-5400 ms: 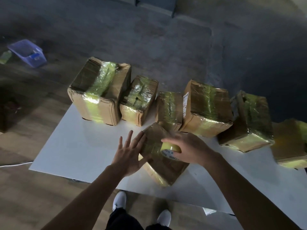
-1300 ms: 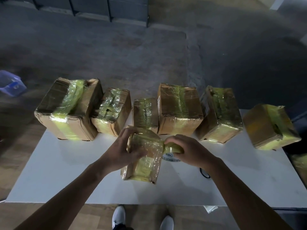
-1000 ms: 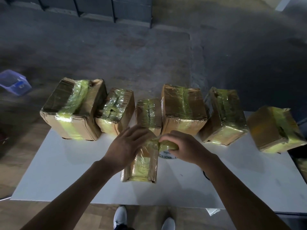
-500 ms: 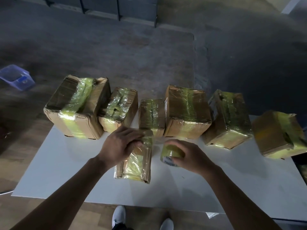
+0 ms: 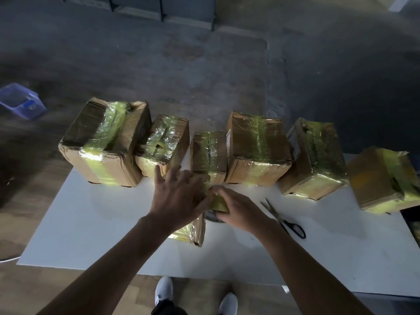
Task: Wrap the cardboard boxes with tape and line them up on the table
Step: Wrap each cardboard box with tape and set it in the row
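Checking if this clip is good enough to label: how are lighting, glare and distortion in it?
Head view: dim overall, floor darkest at upper right; glare on the taped front of the leftmost box and on the table; wide-angle lens makes the rightmost box lean outward.

Warehouse-like packing room: bare concrete floor (image 5: 159, 60), taped cardboard boxes (image 5: 256, 151).

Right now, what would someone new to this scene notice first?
Six cardboard boxes wrapped in yellow tape line the far edge of the white table. In front, the left hand presses a smaller box while the right hand grips the tape roll. Scissors lie right of that hand.
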`<state>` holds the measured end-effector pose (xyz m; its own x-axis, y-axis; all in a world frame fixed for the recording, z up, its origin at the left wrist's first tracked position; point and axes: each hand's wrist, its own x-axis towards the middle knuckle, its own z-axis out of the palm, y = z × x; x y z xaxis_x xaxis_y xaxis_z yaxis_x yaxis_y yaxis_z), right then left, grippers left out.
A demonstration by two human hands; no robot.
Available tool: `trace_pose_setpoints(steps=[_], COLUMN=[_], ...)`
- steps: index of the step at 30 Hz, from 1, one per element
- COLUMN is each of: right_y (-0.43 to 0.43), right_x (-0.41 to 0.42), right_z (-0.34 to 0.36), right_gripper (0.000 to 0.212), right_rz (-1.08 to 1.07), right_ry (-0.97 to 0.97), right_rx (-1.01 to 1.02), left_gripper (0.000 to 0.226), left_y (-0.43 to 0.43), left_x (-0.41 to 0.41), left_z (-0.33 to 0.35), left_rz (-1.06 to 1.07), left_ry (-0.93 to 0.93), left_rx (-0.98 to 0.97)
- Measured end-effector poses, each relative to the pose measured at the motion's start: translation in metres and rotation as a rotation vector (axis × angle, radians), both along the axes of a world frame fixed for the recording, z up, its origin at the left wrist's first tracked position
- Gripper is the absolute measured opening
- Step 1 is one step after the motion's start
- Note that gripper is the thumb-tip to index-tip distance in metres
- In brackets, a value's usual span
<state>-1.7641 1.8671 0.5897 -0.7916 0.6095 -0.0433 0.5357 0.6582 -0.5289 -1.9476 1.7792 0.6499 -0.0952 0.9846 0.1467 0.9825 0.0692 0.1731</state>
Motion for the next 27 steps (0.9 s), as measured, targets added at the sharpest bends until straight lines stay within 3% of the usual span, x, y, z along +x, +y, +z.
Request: trace_pose_setpoints(steps=[4,10,16,22,24,27], right_y=[0.001,-0.002,-0.004,-0.004,0.001,0.003], right_x=[-0.002,-0.002,0.012,0.016,0.019,0.023], right_z=[-0.001,-0.002,-0.002,0.002,0.002,-0.003], right_gripper=[0.065,0.066,0.064,0.047,0.049,0.050], right_rz=[-0.034,-0.026,-0.163,-0.201,-0.227,-0.266], right_ry=[0.006,0.037,0.278,0.323,0.311,0.259], right_rx=[-0.031,-0.110,-0.287,-0.273,-0.288,-0.320], left_gripper=[0.057,0.083,0.069,0.072,0.071,0.071], left_y=[0.001,-0.009,-0.006,0.013,0.018,0.024], left_x=[0.009,0.011,-0.014,-0.031,-0.029,-0.018], left_z=[0.003,-0.007,0.002,0.012,0.014,0.014], left_rz=[0.100,0.140,0.204,0.157,0.141,0.093], left_ry=[0.000,0.057,-0.238,-0.397,-0.387,-0.212], left_rx=[-0.035,-0.169,-0.097,-0.260,-0.253,-0.159])
